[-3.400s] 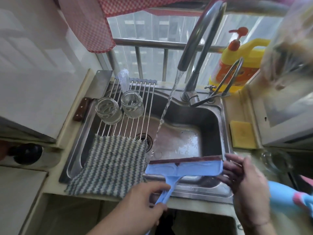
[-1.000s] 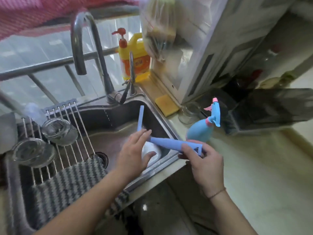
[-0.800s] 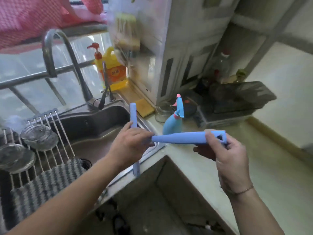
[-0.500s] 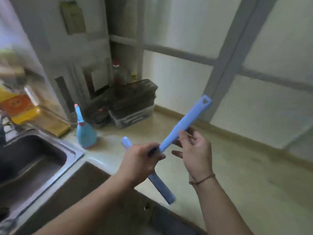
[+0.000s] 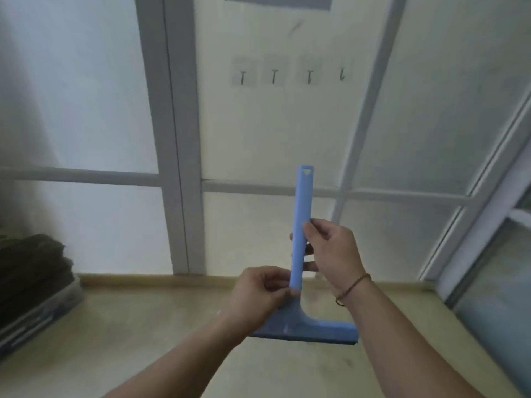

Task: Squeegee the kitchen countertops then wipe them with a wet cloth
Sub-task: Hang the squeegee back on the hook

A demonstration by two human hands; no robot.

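Above the pale countertop [image 5: 287, 369], both hands hold the blue squeegee [image 5: 301, 248] upright — handle pointing up at the wall, blade low and level, just clear of the surface as far as I can tell. The left hand [image 5: 258, 294] has its fingers curled round the base of the handle where it meets the head; the right hand [image 5: 330, 248] pinches the handle midway, thumb in front, fingers behind. This looks like the set-up for the squeegee step: the tool is being turned and regripped for a stroke. Next, the blade needs lowering flat onto the counter and drawing in one direction. Half a second ago the squeegee lay slanted between the hands, with the spray bottle and sink in sight; now only a dark container [image 5: 31, 282] shows at the left — the view has swung along the counter.
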